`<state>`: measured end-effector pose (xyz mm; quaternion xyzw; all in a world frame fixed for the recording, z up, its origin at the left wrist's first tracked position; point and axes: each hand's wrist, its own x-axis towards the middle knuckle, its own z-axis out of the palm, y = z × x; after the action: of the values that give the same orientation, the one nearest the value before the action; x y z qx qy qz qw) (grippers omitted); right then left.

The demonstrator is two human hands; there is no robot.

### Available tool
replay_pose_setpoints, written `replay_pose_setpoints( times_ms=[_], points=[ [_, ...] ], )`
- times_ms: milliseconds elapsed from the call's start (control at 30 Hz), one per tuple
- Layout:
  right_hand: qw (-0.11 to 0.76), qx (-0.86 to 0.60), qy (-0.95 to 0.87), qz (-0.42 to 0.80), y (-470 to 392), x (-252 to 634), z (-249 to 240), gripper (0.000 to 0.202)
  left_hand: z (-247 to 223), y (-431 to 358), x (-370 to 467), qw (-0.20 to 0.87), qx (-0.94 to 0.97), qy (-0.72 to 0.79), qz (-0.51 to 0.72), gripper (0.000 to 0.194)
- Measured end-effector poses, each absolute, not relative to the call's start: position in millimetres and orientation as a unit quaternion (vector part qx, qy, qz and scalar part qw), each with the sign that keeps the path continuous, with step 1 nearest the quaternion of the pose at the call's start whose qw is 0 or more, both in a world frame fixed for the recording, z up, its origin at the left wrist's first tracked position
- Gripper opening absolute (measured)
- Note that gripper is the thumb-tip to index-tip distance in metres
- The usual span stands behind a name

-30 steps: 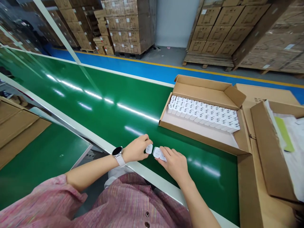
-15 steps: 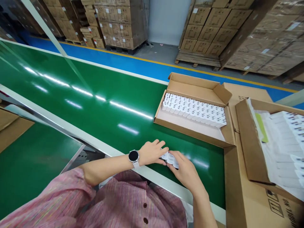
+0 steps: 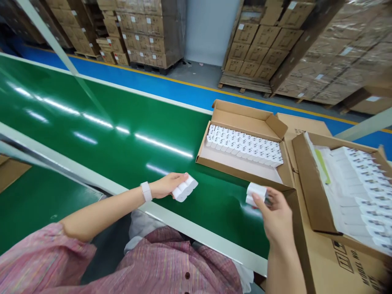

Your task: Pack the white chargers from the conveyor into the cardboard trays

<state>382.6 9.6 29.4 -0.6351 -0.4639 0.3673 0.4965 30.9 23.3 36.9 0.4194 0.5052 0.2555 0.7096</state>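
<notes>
Over the green surface, my left hand [image 3: 169,185] is closed on a small group of white pieces [image 3: 185,188] set side by side. To the right, my right hand [image 3: 274,208] grips more white pieces [image 3: 255,193], held between thumb and fingers in front of the open box. That cardboard box [image 3: 245,173] has its lid folded back and holds rows of upright white pieces [image 3: 245,143], with a bare pale strip along its near side. Neither hand touches the box.
At the right, another open carton [image 3: 315,196] with white pieces and a light green strip rests on a larger cardboard box [image 3: 329,261]. The green belt [image 3: 122,106] has a pale metal edge [image 3: 171,222]. Stacked cartons [image 3: 147,36] stand beyond it.
My hands have moved apart, each now holding white pieces. The left has turned and shifted left, the right has moved right and up. The camera view has shifted slightly.
</notes>
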Motion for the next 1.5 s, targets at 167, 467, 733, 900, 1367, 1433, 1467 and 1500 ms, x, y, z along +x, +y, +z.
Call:
replay_pose_setpoints(
  times_ms=[167, 467, 733, 900, 1367, 1433, 1467, 1500],
  points=[
    [0.247, -0.732, -0.635, 0.014, 92, 431, 64, 0.047, 27, 24, 8, 0.585, 0.539, 0.557, 0.239, 0.057],
    [-0.087, -0.72, -0.687, -0.042, 186, 445, 49, 0.035, 32, 14, 5, 0.45, 0.734, 0.482, 0.161, 0.039],
    [-0.11, -0.68, -0.722, -0.069, 186, 475, 50, 0.029, 29, 12, 5, 0.4, 0.752, 0.491, 0.181, 0.044],
    [-0.057, -0.69, -0.714, -0.105, 183, 476, 62, 0.043, 26, 12, 7, 0.338, 0.771, 0.505, 0.192, 0.042],
    [0.091, -0.4, -0.889, 0.201, 20, 221, 17, 0.069, 31, 10, 1, 0.191, 0.793, 0.528, 0.238, 0.052],
    [0.068, -0.406, -0.894, 0.176, 19, 211, 14, 0.072, 34, 14, -2, 0.186, 0.769, 0.543, 0.28, 0.05],
    [0.056, -0.406, -0.898, 0.163, 19, 207, 13, 0.069, 35, 16, -3, 0.182, 0.763, 0.548, 0.291, 0.05],
    [0.044, -0.405, -0.9, 0.152, 18, 203, 12, 0.064, 36, 17, -3, 0.177, 0.76, 0.55, 0.297, 0.049]
  ],
)
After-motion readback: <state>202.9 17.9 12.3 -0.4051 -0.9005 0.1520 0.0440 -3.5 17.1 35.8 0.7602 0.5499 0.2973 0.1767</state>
